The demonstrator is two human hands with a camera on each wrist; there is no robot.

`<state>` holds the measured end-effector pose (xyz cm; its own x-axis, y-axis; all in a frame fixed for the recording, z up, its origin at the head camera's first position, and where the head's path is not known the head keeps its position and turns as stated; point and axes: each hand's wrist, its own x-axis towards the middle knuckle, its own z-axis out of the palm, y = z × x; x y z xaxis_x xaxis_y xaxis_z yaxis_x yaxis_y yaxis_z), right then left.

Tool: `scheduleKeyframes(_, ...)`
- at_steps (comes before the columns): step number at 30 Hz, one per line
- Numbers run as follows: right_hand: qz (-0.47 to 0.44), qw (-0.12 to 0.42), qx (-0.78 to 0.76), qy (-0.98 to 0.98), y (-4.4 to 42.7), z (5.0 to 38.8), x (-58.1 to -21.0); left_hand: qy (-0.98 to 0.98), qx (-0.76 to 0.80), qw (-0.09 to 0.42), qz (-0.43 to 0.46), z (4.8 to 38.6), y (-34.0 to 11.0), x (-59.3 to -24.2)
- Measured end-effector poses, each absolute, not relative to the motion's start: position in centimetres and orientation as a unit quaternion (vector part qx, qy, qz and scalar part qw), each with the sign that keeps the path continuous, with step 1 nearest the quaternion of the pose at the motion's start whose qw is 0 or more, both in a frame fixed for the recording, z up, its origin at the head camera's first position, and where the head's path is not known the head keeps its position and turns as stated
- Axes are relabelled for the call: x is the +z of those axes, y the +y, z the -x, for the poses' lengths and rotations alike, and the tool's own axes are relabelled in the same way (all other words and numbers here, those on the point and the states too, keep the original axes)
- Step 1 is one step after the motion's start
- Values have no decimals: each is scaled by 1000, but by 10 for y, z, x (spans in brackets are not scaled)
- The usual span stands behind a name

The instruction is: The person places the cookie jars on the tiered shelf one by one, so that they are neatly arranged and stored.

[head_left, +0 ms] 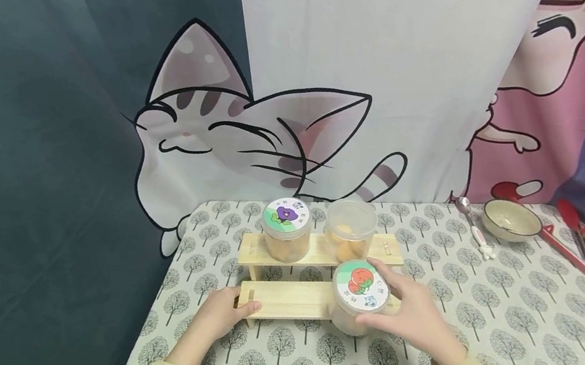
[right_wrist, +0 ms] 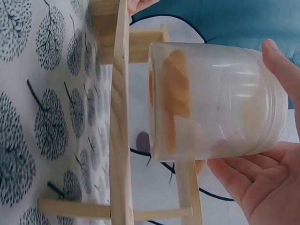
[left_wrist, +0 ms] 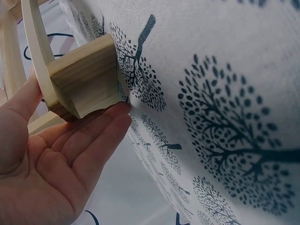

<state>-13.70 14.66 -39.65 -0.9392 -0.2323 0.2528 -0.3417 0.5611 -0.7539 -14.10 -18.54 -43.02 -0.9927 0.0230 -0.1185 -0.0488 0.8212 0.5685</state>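
Note:
My right hand (head_left: 416,310) grips a clear plastic jar (right_wrist: 211,103) near its lid, thumb on one side and fingers on the other. Its round lid (head_left: 362,285) carries a red fruit picture, and orange pieces lie at the jar's bottom. In the right wrist view a gap separates the jar from the lower step of a two-step wooden rack (head_left: 286,299). My left hand (head_left: 220,315) holds the left end of that step, thumb on top; the left wrist view shows its fingers beside the rack's leg (left_wrist: 86,75).
On the upper step stand a jar with a purple-pictured lid (head_left: 288,233) and a lidless jar (head_left: 352,227) of orange pieces. To the right lie a spoon (head_left: 475,228), a cream bowl-shaped pan (head_left: 511,219) with a red handle, and a red utensil (head_left: 573,224). Printed curtains hang behind.

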Motion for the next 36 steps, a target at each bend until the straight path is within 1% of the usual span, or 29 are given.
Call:
scheduleKeyframes(4, -174, 50, 453, -873, 137, 140, -396, 953, 297, 61, 6, 141, -186, -431)
scheduleKeyframes(9, -201, 58, 463, -861, 124, 144, -399, 954, 293, 58, 2, 141, -186, -430)
scheduleKeyframes(16, -201, 42, 477, -855, 109, 144, -402, 955, 292, 58, -2, 139, -185, -428)
scheduleKeyframes(24, -212, 53, 470, -855, 95, 148, -401, 955, 290, 55, 1, 141, -185, -430)
scheduleKeyframes(36, -245, 42, 465, -850, 70, 155, -403, 950, 307, 54, 5, 141, -186, -436)
